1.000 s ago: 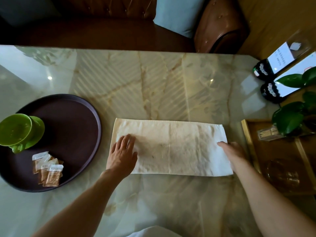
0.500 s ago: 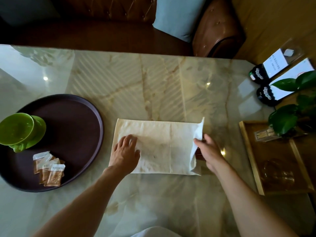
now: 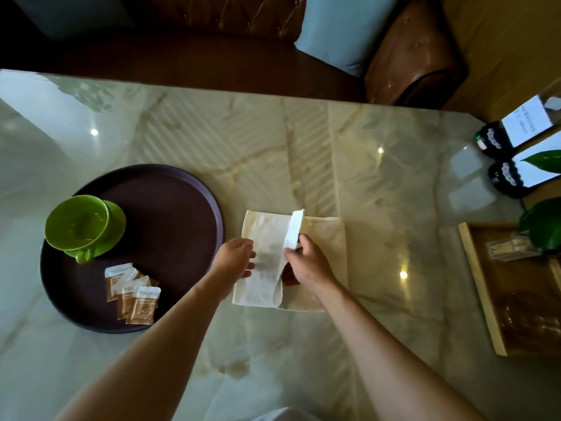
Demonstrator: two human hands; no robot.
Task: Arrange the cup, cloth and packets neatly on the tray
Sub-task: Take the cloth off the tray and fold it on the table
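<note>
Glossy marble surface [image 3: 303,141] across most of the frame, veined cream and pale green, with small light spots reflected in it. Beyond its far edge, along the top of the frame, a brown leather sofa [image 3: 409,56] and a pale blue cushion [image 3: 340,28].

At left centre, a round dark brown tray [image 3: 182,214] flat on the surface. On the tray's left part, a green cup [image 3: 76,223] on a green saucer [image 3: 117,220], handle toward the lower edge of the frame. Just below the cup, still on the tray, a small overlapping cluster of brown and white packets [image 3: 133,296].

In the middle of the frame, just right of the tray and off it, a cream cloth [image 3: 324,235] on the surface, partly folded over itself. Left hand [image 3: 235,258] at the cloth's left edge, fingers fairly straight and laid on the fabric. Right hand [image 3: 306,259] pinching the folded-over flap, its white edge lifted and standing up above the lower layer. Both forearms bare, reaching in from the bottom of the frame.

At the right edge, a wooden tray [image 3: 482,284] holding a small clear box [image 3: 510,249], green plant leaves [image 3: 543,220] above it, and two dark bottles [image 3: 498,156] with white labels lying at upper right.
</note>
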